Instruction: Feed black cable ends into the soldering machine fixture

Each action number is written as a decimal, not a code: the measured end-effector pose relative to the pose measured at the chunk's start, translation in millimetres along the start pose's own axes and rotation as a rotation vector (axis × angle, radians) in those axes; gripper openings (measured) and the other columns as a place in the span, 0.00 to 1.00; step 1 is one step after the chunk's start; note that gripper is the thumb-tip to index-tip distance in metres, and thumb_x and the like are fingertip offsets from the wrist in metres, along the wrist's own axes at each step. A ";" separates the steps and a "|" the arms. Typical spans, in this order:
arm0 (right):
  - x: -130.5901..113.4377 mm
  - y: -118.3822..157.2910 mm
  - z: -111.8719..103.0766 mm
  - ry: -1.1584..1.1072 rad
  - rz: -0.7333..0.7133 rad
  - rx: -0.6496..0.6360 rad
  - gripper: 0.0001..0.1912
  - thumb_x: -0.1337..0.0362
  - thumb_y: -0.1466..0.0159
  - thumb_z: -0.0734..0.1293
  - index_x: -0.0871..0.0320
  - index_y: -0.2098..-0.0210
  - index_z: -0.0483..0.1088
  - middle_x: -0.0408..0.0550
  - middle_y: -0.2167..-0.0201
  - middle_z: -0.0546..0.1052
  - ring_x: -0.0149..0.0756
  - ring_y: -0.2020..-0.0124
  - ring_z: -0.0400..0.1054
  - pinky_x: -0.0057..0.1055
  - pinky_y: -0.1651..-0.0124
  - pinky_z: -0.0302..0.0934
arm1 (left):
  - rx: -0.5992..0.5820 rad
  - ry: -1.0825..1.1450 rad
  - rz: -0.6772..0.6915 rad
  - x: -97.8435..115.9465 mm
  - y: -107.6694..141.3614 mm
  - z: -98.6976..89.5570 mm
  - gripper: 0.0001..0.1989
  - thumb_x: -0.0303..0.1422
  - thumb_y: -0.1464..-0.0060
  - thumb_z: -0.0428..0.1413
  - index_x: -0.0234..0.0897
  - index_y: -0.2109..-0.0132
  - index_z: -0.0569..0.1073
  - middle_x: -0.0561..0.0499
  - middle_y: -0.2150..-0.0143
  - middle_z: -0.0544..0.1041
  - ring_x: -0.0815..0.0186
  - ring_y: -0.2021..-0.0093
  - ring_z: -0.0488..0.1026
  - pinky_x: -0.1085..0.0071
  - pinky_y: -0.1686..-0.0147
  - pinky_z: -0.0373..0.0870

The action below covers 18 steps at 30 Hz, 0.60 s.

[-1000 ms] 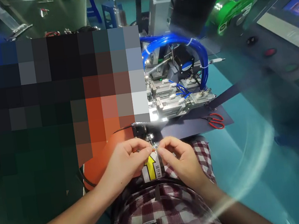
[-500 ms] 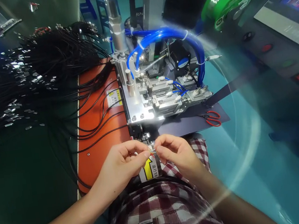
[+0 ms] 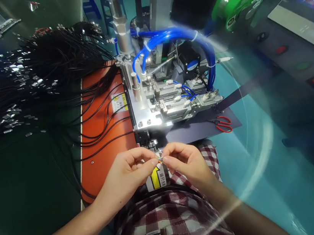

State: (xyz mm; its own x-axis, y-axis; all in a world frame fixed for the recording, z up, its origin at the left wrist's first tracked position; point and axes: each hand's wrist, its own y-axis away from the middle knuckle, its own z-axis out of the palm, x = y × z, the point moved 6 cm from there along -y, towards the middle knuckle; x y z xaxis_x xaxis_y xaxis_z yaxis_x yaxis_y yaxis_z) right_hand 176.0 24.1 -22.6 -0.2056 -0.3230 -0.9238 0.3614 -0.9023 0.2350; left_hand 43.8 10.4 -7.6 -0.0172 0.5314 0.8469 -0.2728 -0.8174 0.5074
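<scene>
My left hand (image 3: 136,168) is closed in a pinch, thumb against forefinger, on thin coloured wires (image 3: 160,160). From the right, my right hand (image 3: 182,159) pinches the other side of these wires, its fingertips almost meeting the left ones. White, yellow and reddish strands show in the small gap; their ends are hidden by the fingers. Right behind the fingertips stands a small metal fixture (image 3: 153,144) at the front of the machine (image 3: 169,104). Below them is a white label with a yellow arrow (image 3: 155,179).
Black cables (image 3: 102,119) run across an orange board (image 3: 103,147) from a large heap (image 3: 56,53) with shiny ends at the left. Red-handled cutters (image 3: 223,124) lie on a dark plate. A green spool (image 3: 234,3) and a control panel (image 3: 300,41) stand at the right.
The fingertips of my right hand have shifted slightly to the left, closer to my left hand. More of the yellow strand shows now. The machine and cables look the same.
</scene>
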 end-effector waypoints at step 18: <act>-5.5 -7.3 1.3 0.088 0.049 -0.358 0.08 0.60 0.39 0.65 0.59 0.70 0.65 0.40 0.77 0.62 0.27 0.77 0.54 0.24 0.76 0.50 | -0.078 -0.171 0.009 6.8 0.3 7.6 0.07 0.33 0.50 0.57 0.34 0.72 0.72 0.59 0.80 0.62 0.77 0.81 0.54 0.80 0.83 0.48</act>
State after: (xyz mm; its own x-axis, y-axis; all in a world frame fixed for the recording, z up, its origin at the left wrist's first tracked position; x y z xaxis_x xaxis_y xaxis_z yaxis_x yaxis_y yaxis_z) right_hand 173.3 32.0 -18.8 -0.1065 -0.3236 -0.9402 0.6676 -0.7240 0.1735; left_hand 50.9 12.0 -0.4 0.1420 0.4735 0.8693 -0.3472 -0.7985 0.4917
